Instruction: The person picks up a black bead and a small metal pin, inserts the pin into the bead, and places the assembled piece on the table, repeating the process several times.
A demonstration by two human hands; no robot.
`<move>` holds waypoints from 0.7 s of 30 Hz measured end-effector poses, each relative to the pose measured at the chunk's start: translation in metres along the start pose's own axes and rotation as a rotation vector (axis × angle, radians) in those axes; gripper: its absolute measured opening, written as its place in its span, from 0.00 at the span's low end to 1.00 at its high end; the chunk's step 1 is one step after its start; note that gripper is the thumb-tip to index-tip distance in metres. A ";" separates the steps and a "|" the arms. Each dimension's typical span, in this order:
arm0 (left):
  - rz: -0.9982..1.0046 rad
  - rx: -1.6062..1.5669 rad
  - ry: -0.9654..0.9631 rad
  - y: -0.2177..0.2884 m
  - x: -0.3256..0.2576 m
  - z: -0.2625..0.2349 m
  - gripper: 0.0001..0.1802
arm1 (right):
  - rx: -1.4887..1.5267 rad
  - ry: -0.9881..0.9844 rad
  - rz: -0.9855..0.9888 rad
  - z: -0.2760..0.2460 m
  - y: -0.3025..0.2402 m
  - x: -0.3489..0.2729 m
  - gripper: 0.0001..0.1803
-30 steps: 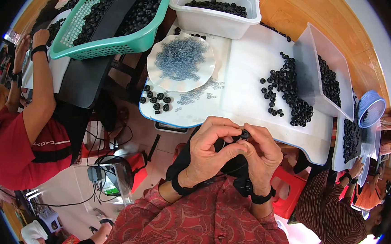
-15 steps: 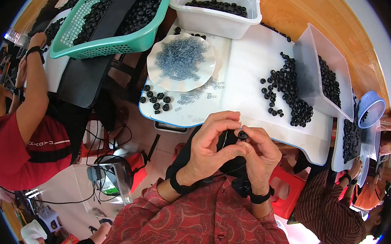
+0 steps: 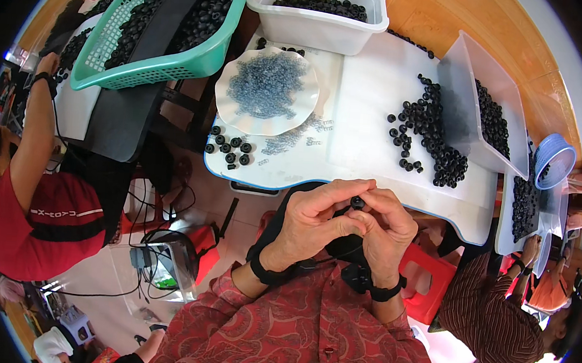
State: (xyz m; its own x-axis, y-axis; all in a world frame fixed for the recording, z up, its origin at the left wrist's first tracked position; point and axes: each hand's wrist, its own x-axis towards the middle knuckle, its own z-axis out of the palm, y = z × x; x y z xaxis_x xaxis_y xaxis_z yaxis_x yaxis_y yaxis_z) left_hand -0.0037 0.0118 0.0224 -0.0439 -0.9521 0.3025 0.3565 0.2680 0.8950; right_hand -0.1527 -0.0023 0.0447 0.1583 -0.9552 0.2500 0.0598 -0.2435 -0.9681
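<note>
In front of my chest, just off the table's near edge, both hands meet at a small black round part [image 3: 357, 203] with a glossy end facing up. My right hand [image 3: 387, 232] pinches it between thumb and forefinger. From the other side, my left hand [image 3: 312, 218] closes in, its fingers reaching over the top and its thumb against the right one's tip. The part's lower side is hidden by the fingers. A white scalloped plate [image 3: 226, 103] holds a heap of tiny springs [image 3: 265, 85]. Several black round parts [image 3: 229, 149] sit near the table's left corner.
Loose black parts [image 3: 436, 134] spread beside a translucent bin [image 3: 456, 92] on the right. Behind stand a white tub [image 3: 315, 31] and a green basket [image 3: 143, 73], both holding black parts. People work on either side, one in a red shirt [image 3: 52, 219]. A red stool [image 3: 429, 285] stands at right.
My left fingers have come down and stretched rightward over the black part, narrowing the gap between the hands. At left, the person in red has shifted an arm.
</note>
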 end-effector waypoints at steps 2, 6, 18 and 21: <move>-0.010 -0.043 0.021 -0.002 0.000 0.001 0.30 | 0.022 -0.003 0.007 -0.001 0.003 0.000 0.17; -0.020 -0.045 0.033 -0.005 0.000 0.003 0.28 | 0.088 -0.013 0.029 -0.003 0.011 0.001 0.15; -0.154 -0.205 0.118 -0.013 -0.001 0.011 0.28 | 0.209 -0.014 0.155 -0.006 0.023 0.005 0.15; -0.125 -0.201 0.150 -0.009 0.000 0.012 0.27 | 0.160 -0.009 0.124 -0.007 0.020 0.006 0.16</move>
State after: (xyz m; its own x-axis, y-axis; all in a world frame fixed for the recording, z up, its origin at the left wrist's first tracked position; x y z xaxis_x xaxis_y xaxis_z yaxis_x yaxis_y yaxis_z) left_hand -0.0186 0.0110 0.0181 0.0336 -0.9912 0.1284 0.5352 0.1263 0.8352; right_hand -0.1570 -0.0142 0.0269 0.1831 -0.9745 0.1298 0.1950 -0.0934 -0.9763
